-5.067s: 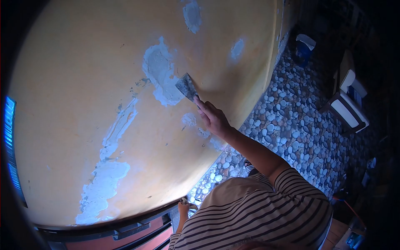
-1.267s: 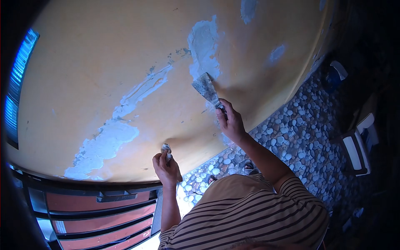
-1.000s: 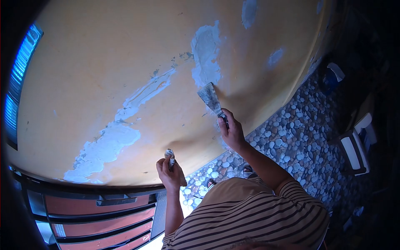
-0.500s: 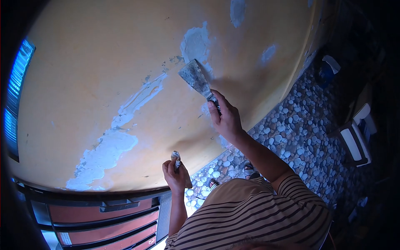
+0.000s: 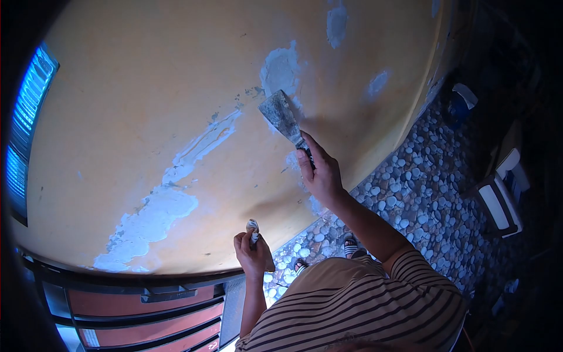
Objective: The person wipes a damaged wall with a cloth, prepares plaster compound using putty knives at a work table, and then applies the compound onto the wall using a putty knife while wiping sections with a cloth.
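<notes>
My right hand (image 5: 322,175) is closed around the handle of a putty knife (image 5: 280,115). Its wide, stained blade points up and left, over the lower edge of a pale filler patch (image 5: 280,70) on the yellow-orange wall (image 5: 135,82). Whether the blade touches the wall, I cannot tell. Lower down, my left hand (image 5: 252,256) grips a putty-smeared handled tool (image 5: 253,225); a flat brownish part shows below the fingers, and its exact kind is unclear. Left of the putty knife, a long filler streak (image 5: 202,144) runs down to a broad patch (image 5: 158,214).
Smaller filler patches (image 5: 336,26) mark the wall's upper right. A pebble-patterned floor (image 5: 404,205) lies to the right, with a white-and-dark object (image 5: 495,205) on it. A rack with reddish panels (image 5: 146,322) stands at lower left, and a blue-lit window (image 5: 29,117) is at far left.
The whole view has shifted slightly, so wall and hands appear a little lower and to the right. Both hands keep their grips; the putty knife stays near the same patch.
</notes>
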Motion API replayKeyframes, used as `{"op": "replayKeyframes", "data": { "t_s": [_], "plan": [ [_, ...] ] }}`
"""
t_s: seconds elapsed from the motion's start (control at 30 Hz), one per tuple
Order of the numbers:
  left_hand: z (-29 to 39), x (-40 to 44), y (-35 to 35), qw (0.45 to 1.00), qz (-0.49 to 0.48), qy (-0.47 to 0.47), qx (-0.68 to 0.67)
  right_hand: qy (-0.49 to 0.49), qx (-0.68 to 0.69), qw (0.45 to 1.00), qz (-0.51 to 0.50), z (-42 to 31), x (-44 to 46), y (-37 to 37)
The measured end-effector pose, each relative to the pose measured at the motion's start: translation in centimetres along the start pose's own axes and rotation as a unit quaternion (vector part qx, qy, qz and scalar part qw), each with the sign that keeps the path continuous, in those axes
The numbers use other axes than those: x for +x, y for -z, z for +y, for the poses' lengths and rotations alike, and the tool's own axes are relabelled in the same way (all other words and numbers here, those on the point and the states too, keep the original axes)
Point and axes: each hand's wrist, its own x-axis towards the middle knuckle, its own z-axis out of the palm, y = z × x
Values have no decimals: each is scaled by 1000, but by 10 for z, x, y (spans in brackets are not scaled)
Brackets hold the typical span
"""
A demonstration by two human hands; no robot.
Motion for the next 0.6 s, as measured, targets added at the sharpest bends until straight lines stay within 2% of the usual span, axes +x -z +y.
{"op": "replayKeyframes", "data": {
  "t_s": [0.13, 0.27, 0.47, 0.6],
  "plan": [
    [4, -3, 5, 1000, -19, 7, 0, -24, -4, 1000, -18, -9, 11, 4],
    [-1, 2, 2, 1000, -13, -9, -2, 19, -17, 1000, 7, 0, 2, 5],
    [3, 7, -3, 999, -34, -8, -8, -27, -16, 999, -26, -4, 7, 8],
    [4, 11, -8, 999, -32, -13, -10, 43, -22, 999, 14, 7, 6, 4]
  ]
}}
